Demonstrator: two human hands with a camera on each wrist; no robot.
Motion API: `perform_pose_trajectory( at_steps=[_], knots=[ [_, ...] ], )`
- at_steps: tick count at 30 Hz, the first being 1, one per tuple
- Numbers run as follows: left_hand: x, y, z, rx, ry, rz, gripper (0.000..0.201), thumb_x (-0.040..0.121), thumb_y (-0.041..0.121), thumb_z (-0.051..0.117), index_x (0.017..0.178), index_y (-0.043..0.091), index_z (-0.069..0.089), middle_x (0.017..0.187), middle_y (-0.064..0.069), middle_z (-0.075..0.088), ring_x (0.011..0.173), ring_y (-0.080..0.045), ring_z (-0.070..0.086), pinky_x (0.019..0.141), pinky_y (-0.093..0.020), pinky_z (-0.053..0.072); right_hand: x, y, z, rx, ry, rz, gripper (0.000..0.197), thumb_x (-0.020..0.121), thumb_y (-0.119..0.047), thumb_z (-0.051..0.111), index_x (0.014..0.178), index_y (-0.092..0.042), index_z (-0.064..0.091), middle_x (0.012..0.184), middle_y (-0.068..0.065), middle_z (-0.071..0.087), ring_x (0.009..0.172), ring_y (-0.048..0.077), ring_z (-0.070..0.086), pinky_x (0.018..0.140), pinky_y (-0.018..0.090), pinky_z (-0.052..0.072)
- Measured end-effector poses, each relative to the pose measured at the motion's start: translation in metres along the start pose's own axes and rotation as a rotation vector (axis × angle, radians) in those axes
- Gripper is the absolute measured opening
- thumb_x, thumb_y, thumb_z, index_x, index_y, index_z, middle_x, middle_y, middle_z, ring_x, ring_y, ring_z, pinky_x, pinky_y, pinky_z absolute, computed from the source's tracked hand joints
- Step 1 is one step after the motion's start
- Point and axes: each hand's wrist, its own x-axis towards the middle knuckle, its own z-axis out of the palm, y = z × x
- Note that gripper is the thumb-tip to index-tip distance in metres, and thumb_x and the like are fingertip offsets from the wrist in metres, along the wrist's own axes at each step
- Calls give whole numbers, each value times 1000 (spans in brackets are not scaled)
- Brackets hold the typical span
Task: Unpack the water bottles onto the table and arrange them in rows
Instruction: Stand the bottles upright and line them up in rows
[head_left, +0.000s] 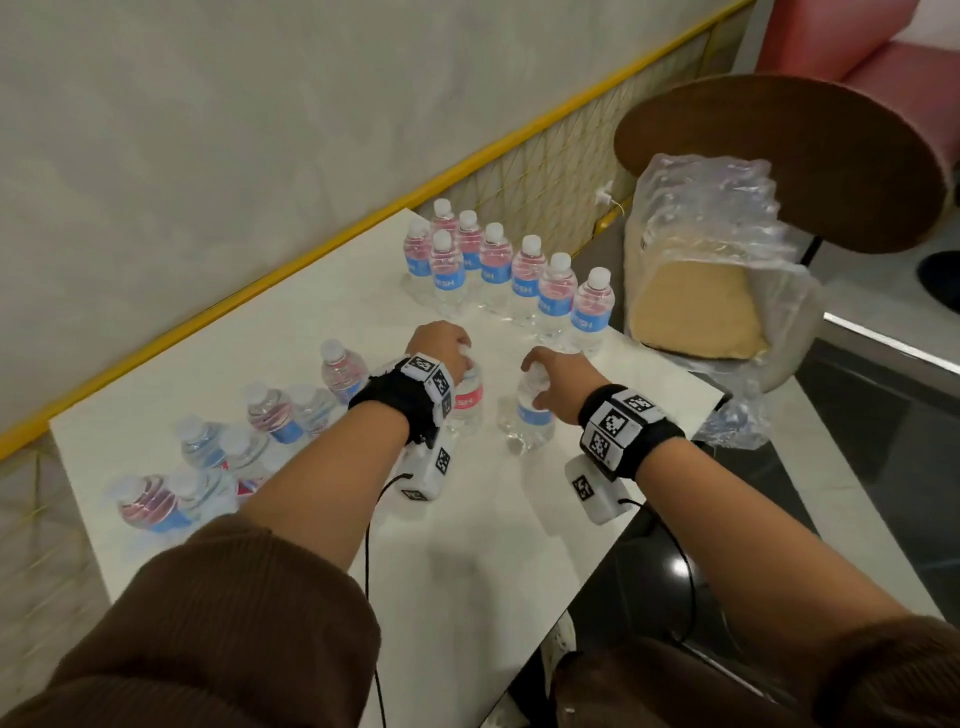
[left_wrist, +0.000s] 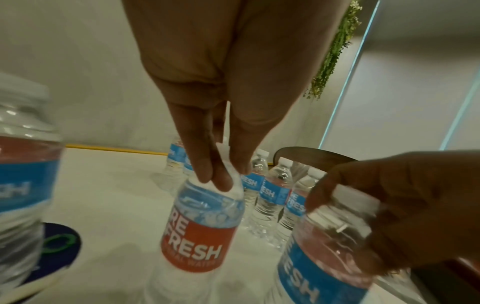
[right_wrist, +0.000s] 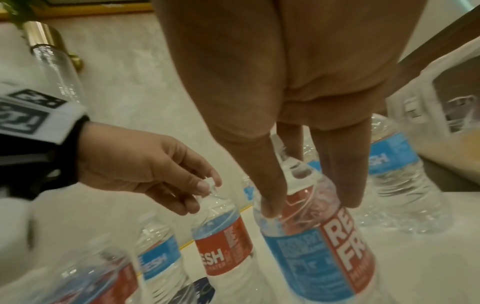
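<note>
Two bottles upright mid-bench (head_left: 291, 332): left hand (head_left: 439, 343) pinches one cap, right hand (head_left: 558, 379) grips the other; advise lifting vertically toward the 12 o'clock row (head_left: 530, 275).

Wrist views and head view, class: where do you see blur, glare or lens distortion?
Head view: wide-angle bending of the yellow wall trim, bottles at the table's near-left end smeared. Left wrist view: nearest bottle at the left edge blurred, right hand dark. Right wrist view: lower-left bottles blurred, picture dim.
</note>
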Motion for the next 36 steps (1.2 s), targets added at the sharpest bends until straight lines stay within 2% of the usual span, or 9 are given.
perform_pose_trajectory(
  at_steps=[5,8,18,20,23,26,30,34,36],
  knots=[
    [24,20,18,-51,81,51,29,87,6,55,114,0,64,114,-20,62,97,-35,65,87,-36,52,26,17,-13,38,33,28,46,84,-10,63,126,-14,45,116,17,59,104,32,56,81,30,42],
    [40,24,24,-44,149,45,29,88,9,54,114,4,64,116,-19,58,106,-34,59,87,-30,46,40,23,-16,53,29,11,45,85,-10,61,126,-14,43,113,17,60,101,32,56,81,32,44],
    [67,20,50,-279,369,28,34,85,18,64,118,9,60,116,-16,49,104,-31,56,90,-30,42,68,31,-8,307,115,-44,50,85,-12,62,131,-14,41,124,8,57,113,25,54,82,23,35],
    [66,12,57,-331,374,6,41,83,24,67,122,15,57,120,-12,47,107,-27,55,91,-28,43,68,36,1,407,150,-61,59,78,-15,72,130,-14,43,126,6,55,115,23,53,86,24,38],
    [65,-4,72,-344,321,-32,62,72,31,77,127,23,50,126,-7,44,116,-24,49,99,-35,43,72,44,16,476,157,-22,83,65,-29,82,135,-27,36,133,0,46,123,19,43,100,32,39],
    [67,-14,86,-475,216,16,80,57,26,84,126,31,43,125,-1,52,116,-18,52,98,-41,48,77,47,24,488,197,37,84,65,-33,82,134,-32,35,129,3,44,121,19,38,104,35,36],
    [72,-18,89,-559,203,-115,91,64,14,84,137,22,30,127,-3,50,115,-21,53,99,-38,46,85,52,25,505,162,23,77,68,-26,81,132,-28,37,129,5,47,117,21,47,102,40,43],
    [75,-30,96,-389,316,-202,88,55,25,89,128,6,45,122,-14,48,118,-29,45,102,-38,40,88,61,20,605,108,0,68,80,-13,71,134,-22,31,136,3,50,123,20,51,101,37,46],
    [74,-36,100,-405,267,-203,92,53,19,89,131,6,42,127,-14,47,122,-29,42,105,-39,38,90,63,21,587,86,-16,69,81,-11,69,135,-22,28,136,2,49,121,17,50,101,34,44]
  ],
)
